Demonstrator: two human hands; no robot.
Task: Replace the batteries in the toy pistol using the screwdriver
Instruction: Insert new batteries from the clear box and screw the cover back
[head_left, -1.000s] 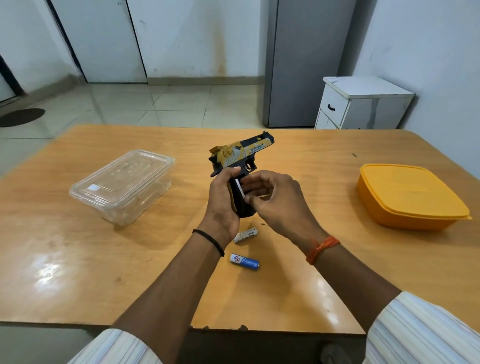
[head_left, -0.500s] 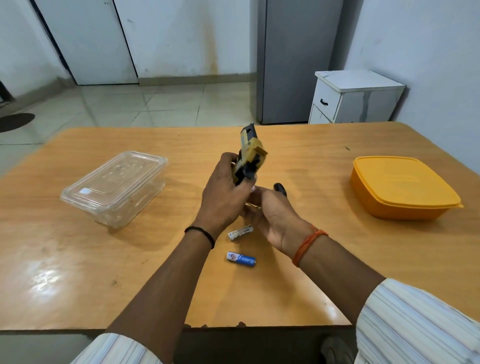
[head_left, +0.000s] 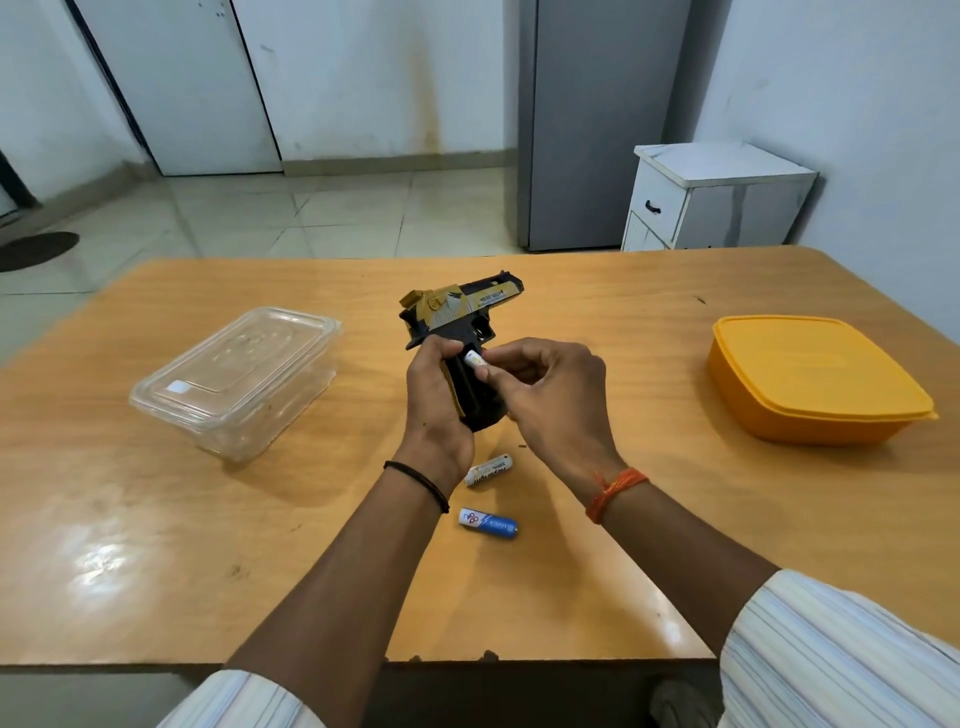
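Observation:
A yellow and black toy pistol (head_left: 462, 309) is held above the middle of the wooden table (head_left: 156, 545), barrel pointing right. My left hand (head_left: 436, 400) grips its black handle from the left. My right hand (head_left: 550, 395) pinches a white battery (head_left: 475, 358) at the open side of the handle. Two more batteries lie on the table below my hands: a white one (head_left: 488, 470) and a blue one (head_left: 488, 523). No screwdriver is visible.
A clear plastic box with lid (head_left: 236, 379) stands on the table's left. An orange lidded container (head_left: 815, 379) stands on the right. Beyond the table are a white cabinet (head_left: 717, 197) and a grey fridge (head_left: 592, 124).
The pistol was turned end-on half a second ago and is now side-on again, barrel to the right. My right hand came up from under it and now pinches a white battery at the handle.

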